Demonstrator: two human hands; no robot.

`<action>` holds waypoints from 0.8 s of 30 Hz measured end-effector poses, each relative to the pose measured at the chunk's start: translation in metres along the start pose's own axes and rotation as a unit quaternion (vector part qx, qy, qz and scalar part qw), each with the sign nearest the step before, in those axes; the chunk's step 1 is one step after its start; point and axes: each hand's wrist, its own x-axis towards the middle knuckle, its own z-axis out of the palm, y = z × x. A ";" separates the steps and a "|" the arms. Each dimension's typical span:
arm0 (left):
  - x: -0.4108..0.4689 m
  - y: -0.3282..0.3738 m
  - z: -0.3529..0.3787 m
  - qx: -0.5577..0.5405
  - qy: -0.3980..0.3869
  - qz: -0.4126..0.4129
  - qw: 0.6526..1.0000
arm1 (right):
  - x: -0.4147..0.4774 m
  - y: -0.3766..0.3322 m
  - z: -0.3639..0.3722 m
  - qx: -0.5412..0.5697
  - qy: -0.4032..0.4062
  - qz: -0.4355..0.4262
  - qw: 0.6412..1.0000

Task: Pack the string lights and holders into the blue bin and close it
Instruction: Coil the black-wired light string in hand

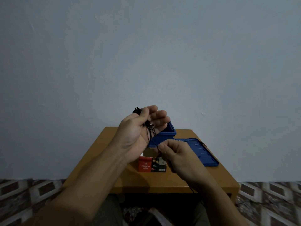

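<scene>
The string lights (149, 130) were up off the table (179, 180), gathered as a dark coil across the palm of the left hand (138, 129), with a tuft of wire showing past the thumb on its far-left side. That hand's grip was loose: palm turned up, fingers fairly straight and a little apart, the thumb folded over the coil to pin it. From the coil a single taut strand ran down and to the right, toward the near side, into the right hand (176, 154), whose grip was pressed together, thumb and forefinger pinching the strand. So the strand's long axis lay slanted between the two hands, the coil far and left of the right pinch. A thin tail of wire seemed to trail on past the right wrist over the near table edge, so winding looked unfinished. The blue bin (168, 132) stood open just behind and right of the left hand, nearer to it than to the right; its lid (202, 154) lay flat on the table to the right. A red box (151, 164) of LED lights stood below the hands. No holders could be made out.
</scene>
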 end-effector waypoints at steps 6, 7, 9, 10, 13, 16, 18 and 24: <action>0.001 -0.002 -0.001 0.058 0.044 0.047 0.996 | -0.002 0.000 -0.001 -0.027 -0.053 0.009 0.998; 0.001 -0.003 -0.003 0.089 0.049 0.062 0.993 | -0.003 0.000 -0.002 -0.027 -0.054 0.007 0.998; 0.002 -0.003 -0.006 0.157 0.054 0.083 0.983 | -0.004 -0.002 -0.003 -0.027 -0.043 -0.006 0.999; 0.001 -0.003 -0.007 0.187 0.053 0.082 0.977 | -0.004 -0.003 -0.003 -0.025 -0.027 -0.016 0.999; 0.000 -0.004 -0.009 0.260 0.038 0.047 0.964 | -0.004 -0.006 -0.005 0.016 0.028 -0.039 0.999; -0.004 -0.005 -0.007 0.367 0.022 0.009 0.930 | -0.004 -0.014 -0.009 0.039 0.026 -0.062 0.997; -0.007 -0.005 -0.004 0.434 0.021 -0.015 0.901 | -0.005 -0.022 -0.013 0.055 0.026 -0.072 0.996; -0.014 -0.003 -0.001 0.475 -0.051 -0.115 0.871 | -0.010 -0.037 -0.030 0.065 0.040 -0.089 0.993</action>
